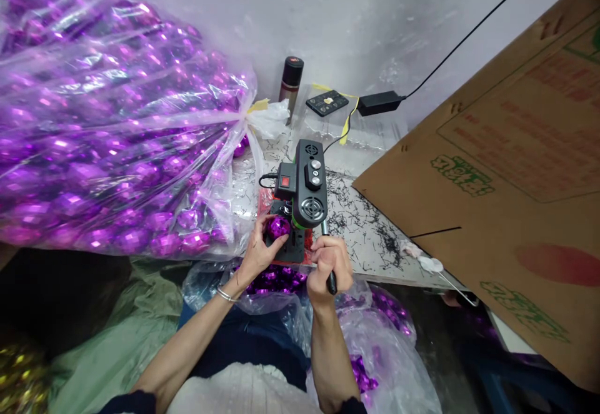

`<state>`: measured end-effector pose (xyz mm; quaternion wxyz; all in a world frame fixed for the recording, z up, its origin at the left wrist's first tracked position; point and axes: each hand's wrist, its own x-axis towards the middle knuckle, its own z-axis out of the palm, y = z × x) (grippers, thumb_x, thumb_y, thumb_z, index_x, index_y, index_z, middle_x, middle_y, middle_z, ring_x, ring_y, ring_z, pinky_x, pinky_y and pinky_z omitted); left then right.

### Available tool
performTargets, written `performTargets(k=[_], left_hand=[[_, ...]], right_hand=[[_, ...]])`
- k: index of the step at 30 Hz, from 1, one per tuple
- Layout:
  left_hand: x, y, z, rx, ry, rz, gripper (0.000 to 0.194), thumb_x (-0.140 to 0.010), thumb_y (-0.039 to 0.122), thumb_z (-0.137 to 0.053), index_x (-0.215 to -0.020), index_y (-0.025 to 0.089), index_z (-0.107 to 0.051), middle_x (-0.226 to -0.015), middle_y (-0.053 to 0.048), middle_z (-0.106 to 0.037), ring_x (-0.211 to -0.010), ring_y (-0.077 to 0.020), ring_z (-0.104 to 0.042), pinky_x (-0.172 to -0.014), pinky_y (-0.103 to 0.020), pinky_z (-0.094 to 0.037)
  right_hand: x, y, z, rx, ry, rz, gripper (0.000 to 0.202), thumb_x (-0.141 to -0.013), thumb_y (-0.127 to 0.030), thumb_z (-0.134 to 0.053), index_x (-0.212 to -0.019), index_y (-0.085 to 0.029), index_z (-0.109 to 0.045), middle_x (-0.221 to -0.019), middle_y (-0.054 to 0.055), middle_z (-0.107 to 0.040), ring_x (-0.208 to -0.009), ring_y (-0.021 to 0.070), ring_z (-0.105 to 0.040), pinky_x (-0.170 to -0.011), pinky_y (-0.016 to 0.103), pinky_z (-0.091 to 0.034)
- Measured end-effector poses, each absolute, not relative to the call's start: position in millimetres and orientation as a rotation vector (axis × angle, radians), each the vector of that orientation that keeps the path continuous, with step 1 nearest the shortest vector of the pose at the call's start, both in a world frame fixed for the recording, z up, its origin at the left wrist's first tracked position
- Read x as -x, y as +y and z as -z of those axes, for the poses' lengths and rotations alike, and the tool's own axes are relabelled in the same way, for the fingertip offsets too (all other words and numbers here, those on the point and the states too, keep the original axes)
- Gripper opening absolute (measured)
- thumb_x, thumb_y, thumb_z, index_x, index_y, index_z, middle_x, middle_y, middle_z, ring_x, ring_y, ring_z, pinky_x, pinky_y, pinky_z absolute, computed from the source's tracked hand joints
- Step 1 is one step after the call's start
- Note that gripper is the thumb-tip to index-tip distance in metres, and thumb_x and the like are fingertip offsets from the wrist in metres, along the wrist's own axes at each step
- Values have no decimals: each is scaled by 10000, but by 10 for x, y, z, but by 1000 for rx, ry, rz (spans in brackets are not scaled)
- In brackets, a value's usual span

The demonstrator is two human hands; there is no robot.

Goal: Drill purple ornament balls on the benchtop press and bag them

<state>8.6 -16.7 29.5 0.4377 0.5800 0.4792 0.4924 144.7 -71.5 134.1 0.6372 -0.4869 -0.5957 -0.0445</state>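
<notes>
My left hand [262,245] has its fingers and thumb around a shiny purple faceted ball [278,227], at the base of a small black bench drill press [311,182]. Closed round the machine's lever handle [332,282] is my right hand [330,265]. A red rocker switch [285,181] sits on a box at the machine's left side. The spot where the ball meets the machine is partly hidden by the machine's head. More purple balls [276,279] lie in an open plastic bag at my lap.
A large tied clear bag of purple balls [117,151] fills the left side. Black shavings [370,220] litter the tabletop. Behind stand a dark bottle [291,82], a phone [327,102] and a power adapter [382,102] with its cord. A cardboard box [506,170] leans in from the right.
</notes>
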Motion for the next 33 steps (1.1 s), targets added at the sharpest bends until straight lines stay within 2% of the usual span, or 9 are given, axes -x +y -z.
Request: performTargets(k=[7,11,17,25,33], left_hand=[[-100,-203,-242,-1542,1194,-1134,549,-957,393,-828,-1441,252,-610,-1399,-119,-774,-1298,-300,-775,-1165,-479,-613],[-114,-198,-218,-1695,1229,-1137,572,-921,363,-884,-1415,253,-618,-1411,-121,-765,-1356,-327,-742,-1193,-503,-591],[-164,-159,-151,-1763,1194,-1153,608,-872,366,-939,-1374,251,-615,-1382,-119,-758,-1338,-336,-747,-1164,-517,-604],[-182,-145,-105,-1756,1187,-1153,636,-861,366,-963,-1375,249,-606,-1390,-118,-754,-1360,-346,-739,-1172,-526,-600],[-171,-159,-125,-1749,1198,-1130,630,-864,377,-963,-1372,254,-612,-1399,-116,-749,-1355,-342,-740,-1171,-519,-602]], right_hand=[[-1451,-728,-1318,1130,-1373,127,350,-1111,-193,-466,-783,-244,-580,-755,-5,-643,-682,151,-633,-627,320,-475],[-1436,-715,-1415,1141,-1351,122,359,-1115,-188,-462,-779,-247,-576,-741,-8,-633,-669,149,-622,-617,324,-464],[-1431,-714,-1531,1140,-1327,85,361,-1108,-176,-490,-762,-248,-567,-709,-21,-601,-669,147,-626,-618,313,-463],[-1431,-699,-1120,1069,-1351,151,368,-1132,-207,-427,-798,-246,-575,-778,-18,-642,-670,137,-628,-652,316,-500],[-1371,-597,-932,989,-1257,206,382,-1147,-244,-415,-794,-251,-559,-763,-34,-604,-635,139,-581,-704,350,-546]])
